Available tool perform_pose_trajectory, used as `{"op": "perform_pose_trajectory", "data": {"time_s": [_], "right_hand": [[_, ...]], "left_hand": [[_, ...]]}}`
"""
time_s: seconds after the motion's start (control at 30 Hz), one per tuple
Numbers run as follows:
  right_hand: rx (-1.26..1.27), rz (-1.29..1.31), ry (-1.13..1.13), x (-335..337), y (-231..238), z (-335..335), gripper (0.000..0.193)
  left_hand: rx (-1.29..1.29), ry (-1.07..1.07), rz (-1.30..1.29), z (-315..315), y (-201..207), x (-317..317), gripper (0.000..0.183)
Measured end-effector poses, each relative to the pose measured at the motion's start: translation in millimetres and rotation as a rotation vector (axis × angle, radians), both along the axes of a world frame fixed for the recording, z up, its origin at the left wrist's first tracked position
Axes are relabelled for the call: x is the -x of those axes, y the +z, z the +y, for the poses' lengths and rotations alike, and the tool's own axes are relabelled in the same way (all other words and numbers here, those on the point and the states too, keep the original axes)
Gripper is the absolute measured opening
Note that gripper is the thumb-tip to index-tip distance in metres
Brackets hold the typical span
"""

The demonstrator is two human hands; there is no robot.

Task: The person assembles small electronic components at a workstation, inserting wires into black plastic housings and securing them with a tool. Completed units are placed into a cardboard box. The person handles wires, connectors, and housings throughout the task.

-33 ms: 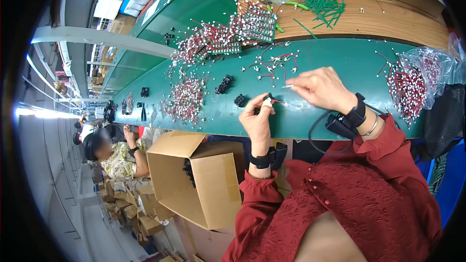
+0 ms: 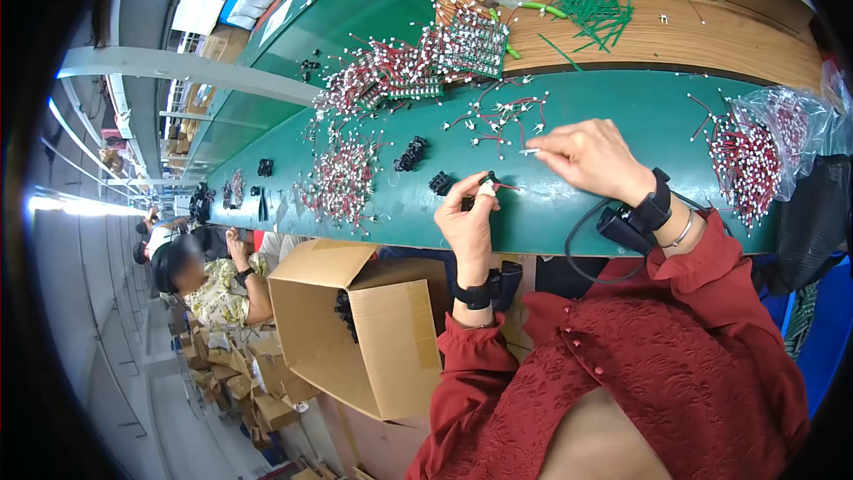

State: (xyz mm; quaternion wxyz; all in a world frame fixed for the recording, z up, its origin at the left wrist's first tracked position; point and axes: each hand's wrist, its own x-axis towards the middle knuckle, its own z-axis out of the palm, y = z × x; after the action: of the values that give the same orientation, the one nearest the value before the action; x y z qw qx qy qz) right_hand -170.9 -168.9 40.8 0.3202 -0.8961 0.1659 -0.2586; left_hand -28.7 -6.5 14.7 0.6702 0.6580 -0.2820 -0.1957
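My left hand (image 2: 466, 218) is closed near the front edge of the green bench, pinching a small black part with a white end (image 2: 488, 188). A short red wire (image 2: 508, 187) sticks out of it to the right. Above and to the right, my right hand (image 2: 586, 158) pinches a thin, pale, metallic-looking piece (image 2: 530, 152), too small to name; it is apart from the left hand. Loose red wires with white connectors (image 2: 506, 116) lie just beyond it. A cluster of black parts (image 2: 441, 183) sits beside my left fingers, with another black cluster (image 2: 410, 154) farther left.
Green circuit boards with wired connectors (image 2: 471, 46) are heaped at the back. A wire pile (image 2: 338, 180) lies left, another in a clear bag (image 2: 746, 164) right. Green sticks (image 2: 593, 11) rest on a wooden surface. An open cardboard box (image 2: 395, 338) stands before the bench; a person (image 2: 213, 280) sits left.
My right hand has shifted very slightly, and the pale piece in its fingertips sits a little higher. My left hand has barely moved and keeps its pinch.
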Motion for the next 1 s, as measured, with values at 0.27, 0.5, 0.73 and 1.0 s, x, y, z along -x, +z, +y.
{"op": "perform_pose_trajectory", "data": {"time_s": [0.27, 0.5, 0.73, 1.0], "right_hand": [[-0.156, 0.034, -0.164, -10.8, -14.1, -3.3, 0.021], [-0.188, -0.002, -0.246, -13.1, -24.1, -22.5, 0.02], [-0.017, 0.066, -0.161, -18.3, -30.4, -15.5, 0.017], [-0.122, -0.27, 0.069, -9.8, -14.4, -6.1, 0.02]], "left_hand": [[-0.321, -0.019, -0.111, -3.7, 2.2, -16.3, 0.025], [-0.399, 0.058, -0.369, -6.8, 8.4, -7.8, 0.047], [-0.193, -0.075, 0.218, -2.2, 21.8, 5.1, 0.03], [-0.018, -0.231, 0.491, -26.9, 17.3, 30.3, 0.021]]}}
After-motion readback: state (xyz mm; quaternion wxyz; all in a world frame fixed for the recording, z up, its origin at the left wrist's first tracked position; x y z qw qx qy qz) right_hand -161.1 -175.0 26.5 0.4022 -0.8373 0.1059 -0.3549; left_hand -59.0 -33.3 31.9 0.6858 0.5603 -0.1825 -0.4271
